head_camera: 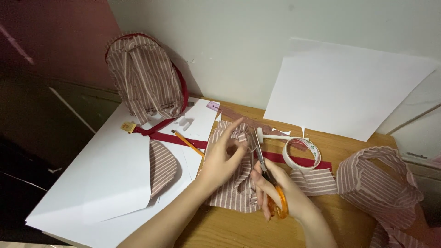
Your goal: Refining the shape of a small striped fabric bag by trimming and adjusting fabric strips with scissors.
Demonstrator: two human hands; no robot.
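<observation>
My left hand (pixel 223 156) pinches a gathered bit of the red-and-white striped fabric piece (pixel 232 195) that lies on the wooden table (pixel 229 229). My right hand (pixel 280 190) grips orange-handled scissors (pixel 271 183), its fingers through the loops. The blades point up and away and meet the cloth right beside my left fingertips. A red ribbon strip (pixel 294 160) runs under the fabric.
A striped pouch with red trim (pixel 144 76) leans on the wall at the back left. Large white paper sheets (pixel 92 174) cover the left; another sheet (pixel 344 87) leans at the back right. A pencil (pixel 187 143), a roll of tape (pixel 301 154) and a striped bag (pixel 379 183) lie nearby.
</observation>
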